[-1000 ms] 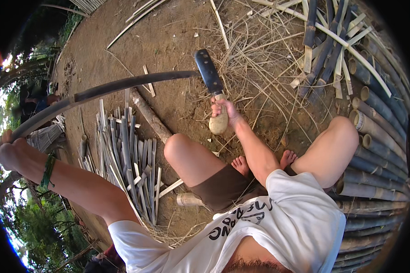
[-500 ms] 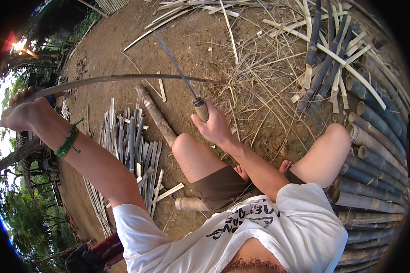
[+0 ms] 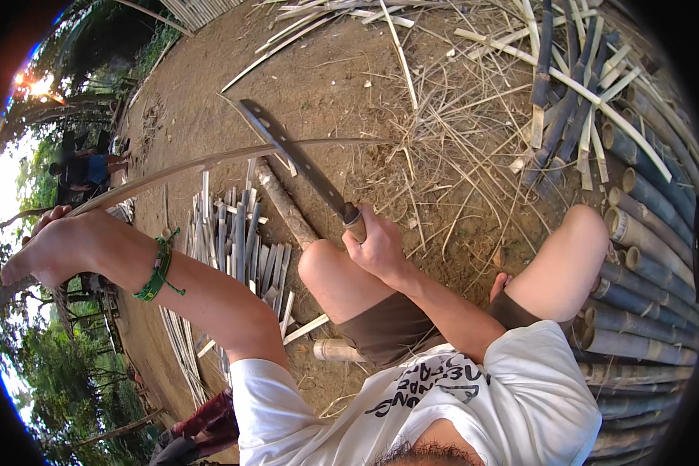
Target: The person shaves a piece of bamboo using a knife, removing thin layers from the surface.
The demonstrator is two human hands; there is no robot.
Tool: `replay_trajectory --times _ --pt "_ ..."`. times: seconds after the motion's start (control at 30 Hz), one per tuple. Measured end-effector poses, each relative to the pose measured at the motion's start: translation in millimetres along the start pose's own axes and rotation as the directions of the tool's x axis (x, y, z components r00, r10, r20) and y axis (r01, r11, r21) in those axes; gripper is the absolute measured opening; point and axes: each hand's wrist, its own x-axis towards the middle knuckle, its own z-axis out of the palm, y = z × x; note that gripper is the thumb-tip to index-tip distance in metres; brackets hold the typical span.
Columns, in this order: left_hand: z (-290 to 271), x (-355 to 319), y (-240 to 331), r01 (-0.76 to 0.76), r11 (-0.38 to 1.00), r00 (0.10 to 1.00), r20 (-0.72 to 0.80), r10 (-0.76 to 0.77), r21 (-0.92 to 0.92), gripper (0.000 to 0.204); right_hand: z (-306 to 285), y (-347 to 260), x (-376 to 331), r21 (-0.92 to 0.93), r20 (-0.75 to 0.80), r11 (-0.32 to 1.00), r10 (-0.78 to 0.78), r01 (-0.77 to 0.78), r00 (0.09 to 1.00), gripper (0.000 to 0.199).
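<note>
My left hand (image 3: 70, 245), out at the far left, is closed round a long, slender bamboo strip (image 3: 202, 161). The strip arcs to the right over the dirt, and its tip lies near the shavings. In my right hand (image 3: 377, 247), in front of my knees, is a large knife (image 3: 307, 167) gripped by its wooden handle. Its dark blade, with a row of holes, points forward and left, its broad side showing. In the picture the blade crosses the strip; whether they touch I cannot tell.
Split bamboo pieces (image 3: 245, 233) are heaped left of my knee, beside a thin log (image 3: 283, 202). Shavings (image 3: 450, 147) litter the ground ahead. Dark bamboo lengths (image 3: 547, 101) lie at the far right, bamboo poles (image 3: 641, 346) nearer. Another person (image 3: 93, 169) is at the far left.
My right hand has come slightly back, and the knife has rolled so that its broad side shows instead of a thin edge. My left hand has drawn lower with the bamboo strip.
</note>
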Motion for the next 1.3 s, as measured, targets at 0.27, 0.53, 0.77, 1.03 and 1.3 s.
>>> replay_trajectory --times 0.27,0.53,0.77,1.03,1.3 --pt "5 74 -44 0.079 0.954 0.994 -0.045 -0.096 -0.289 0.043 -7 -10 6 0.130 0.008 0.991 -0.041 0.039 0.999 0.020" --pt "-4 70 -50 -0.007 0.967 1.000 -0.024 0.001 -0.256 0.047 1 101 -5 0.016 0.055 0.952 0.304 -0.305 0.951 0.028" --pt "-7 12 -19 0.046 0.953 0.999 0.029 -0.040 -0.300 0.063 -4 173 7 0.001 0.068 0.906 0.421 -0.422 0.904 0.019" --pt "-37 36 -24 0.038 0.947 0.997 0.070 -0.016 -0.319 0.070 -1 141 15 -0.136 0.184 0.989 0.088 -0.063 0.979 0.026" --pt "-34 27 -28 0.109 0.911 0.993 0.086 -0.081 -0.399 0.069 -35 223 26 -0.339 0.217 0.754 0.644 -0.562 0.733 0.027"
